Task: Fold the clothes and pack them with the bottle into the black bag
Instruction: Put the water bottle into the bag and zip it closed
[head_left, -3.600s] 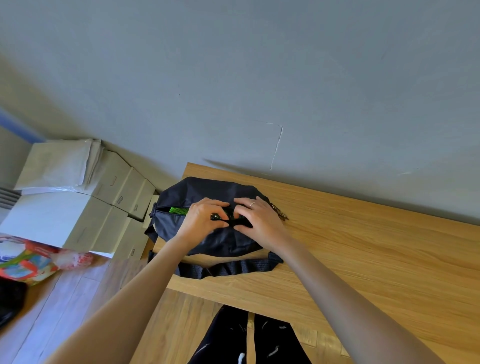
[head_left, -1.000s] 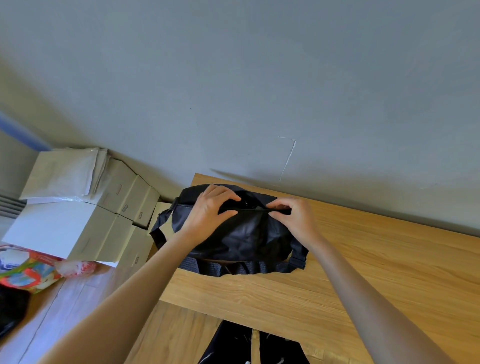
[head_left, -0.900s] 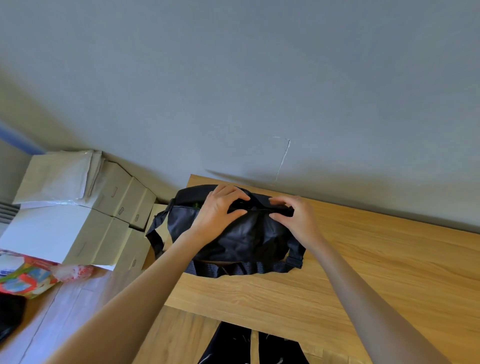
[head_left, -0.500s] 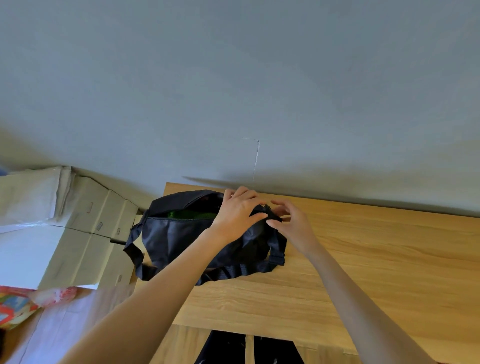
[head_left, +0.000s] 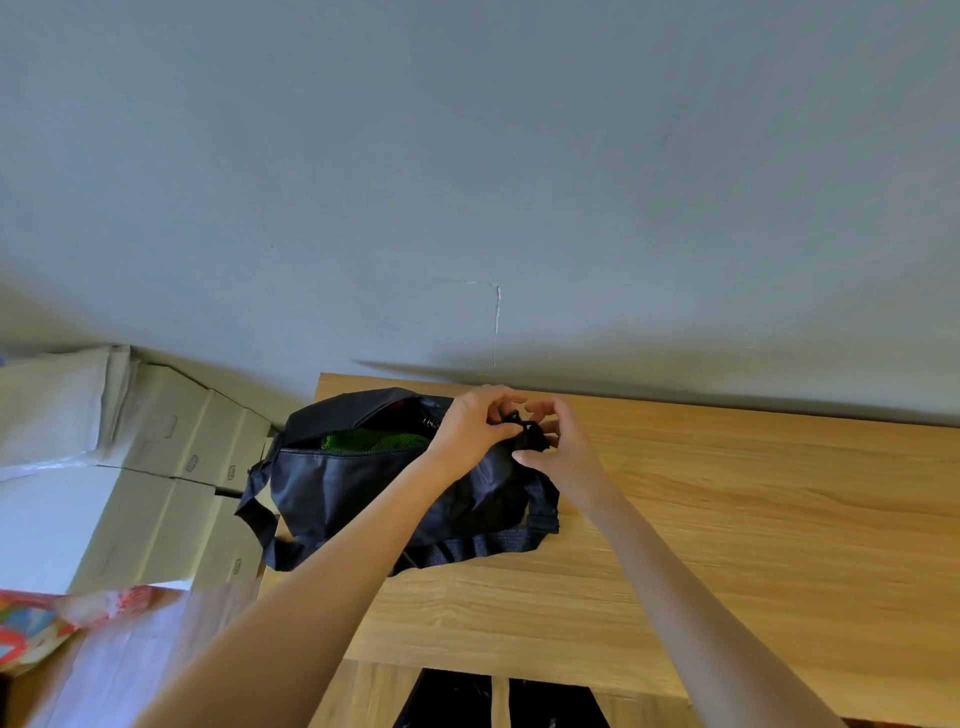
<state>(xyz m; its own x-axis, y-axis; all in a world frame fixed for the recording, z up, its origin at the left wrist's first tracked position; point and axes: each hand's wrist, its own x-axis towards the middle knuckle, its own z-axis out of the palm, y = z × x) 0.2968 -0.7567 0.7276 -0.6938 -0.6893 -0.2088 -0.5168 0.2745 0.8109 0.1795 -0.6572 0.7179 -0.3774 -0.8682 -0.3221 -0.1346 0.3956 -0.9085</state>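
Both hands pinch the black bag at its right end: left hand, right hand. What their fingertips hold is too small to make out. Green fabric shows through the opening; the rest inside is hidden.

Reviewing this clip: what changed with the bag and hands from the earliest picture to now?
Both hands moved from the black bag's middle to its right end, left hand and right hand now pinching something there. The opening gapes wider, showing green cloth. Bag stays on the table.
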